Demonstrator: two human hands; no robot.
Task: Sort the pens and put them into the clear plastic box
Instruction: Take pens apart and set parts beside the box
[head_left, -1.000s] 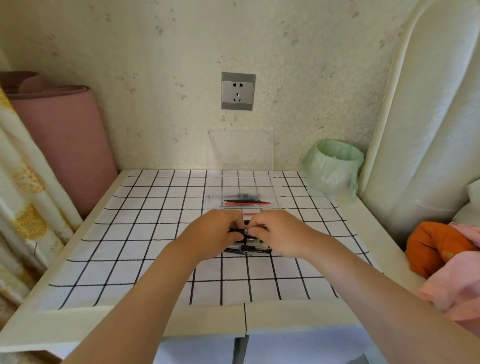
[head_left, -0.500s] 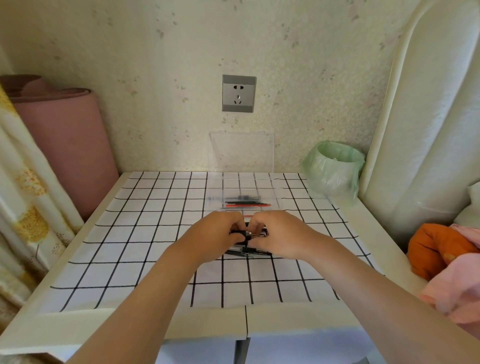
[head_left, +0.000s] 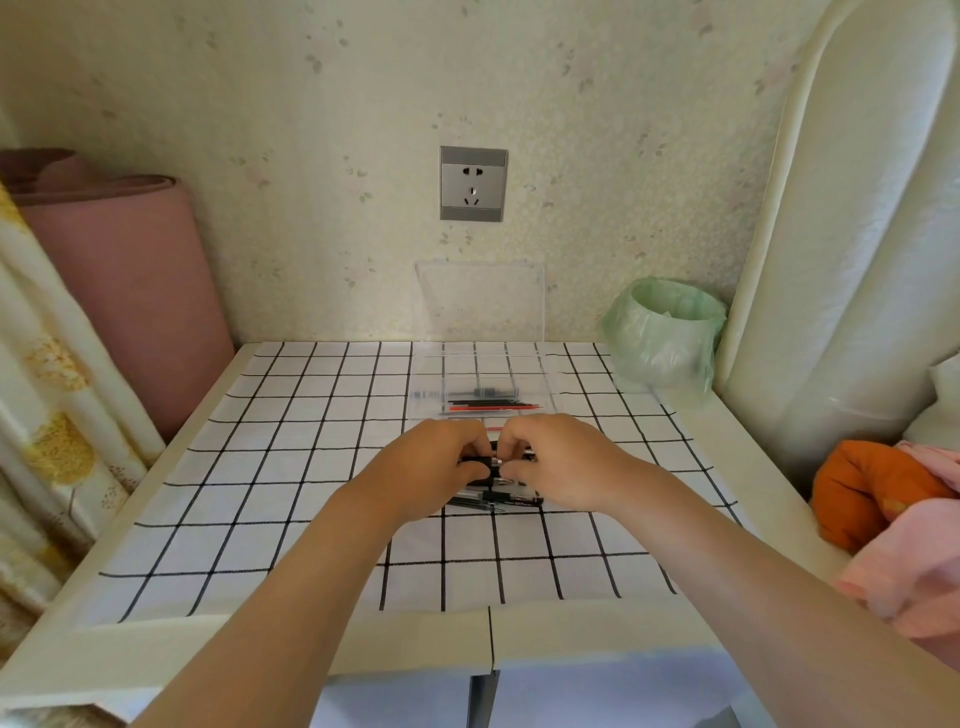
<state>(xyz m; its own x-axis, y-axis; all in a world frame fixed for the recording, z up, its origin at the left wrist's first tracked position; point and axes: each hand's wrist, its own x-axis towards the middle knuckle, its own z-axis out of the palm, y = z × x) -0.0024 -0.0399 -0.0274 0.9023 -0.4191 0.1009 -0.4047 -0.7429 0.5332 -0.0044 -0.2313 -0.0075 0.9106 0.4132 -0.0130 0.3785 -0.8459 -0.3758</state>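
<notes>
Spread over the desk (head_left: 571, 639): a cloth (head_left: 291, 467), stopping short of the front edge. At the cloth's rear centre, a box (head_left: 546, 375), with its lid (head_left: 478, 301) upright behind it against the wall and a socket (head_left: 472, 183) higher on that wall. Inside the box, stored pens (head_left: 488, 402) lying crosswise (side by side, toward its front). Just before the box, left grip (head_left: 441, 462) and right grip (head_left: 556, 462) meeting above the cloth, pinching a held pen (head_left: 491, 461) between them. Beneath and just before both, loose pens (head_left: 498, 500) on the cloth. At the desk's right rear corner, a bin (head_left: 662, 332). Left of the desk, a rolled mat (head_left: 130, 291), with a curtain (head_left: 47, 415) nearer. Right of the desk, a padded panel (head_left: 841, 234); before it, a heap of clothes (head_left: 893, 514).
</notes>
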